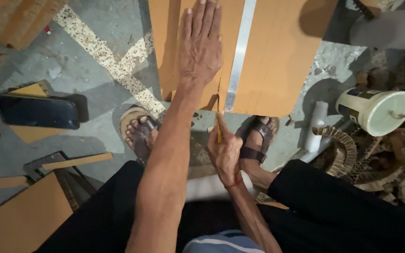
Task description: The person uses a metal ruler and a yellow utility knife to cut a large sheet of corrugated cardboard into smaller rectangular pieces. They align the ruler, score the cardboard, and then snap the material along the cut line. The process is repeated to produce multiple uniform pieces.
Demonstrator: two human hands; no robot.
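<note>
- At nine o'clock a dark phone point(37, 111) lies flat on a cardboard scrap, glossy and rectangular, on the grey concrete floor point(90, 98); bare floor lies open above it, crossed by a speckled pale strip point(104, 56) running diagonally.
- At seven o'clock a smooth brown board piece point(22, 218) reaches the lower left border, with a thin offcut point(76, 160) just above it.
- The left hand point(200, 44) lies flat at twelve o'clock, fingers together and stretched, palm pressing down on the cardboard sheet point(277, 61); it grips nothing.
- The cardboard sheet is matte, tan and flat; its near edge sits just above the sandalled feet point(141, 133), and a cut runs up from that edge beside the left wrist.
- A metal ruler point(239, 51), thin, straight and silvery, rests on the sheet just right of the left hand, running from twelve o'clock down to the near edge.
- The right hand point(225, 152) at centre is closed around a yellow pencil-like tool point(218, 129), its tip touching the sheet's near edge at the ruler's lower end.
- At three o'clock a white plastic tub point(376, 110) lies on its side among curled corrugated scraps point(348, 145), crowding that side.
</note>
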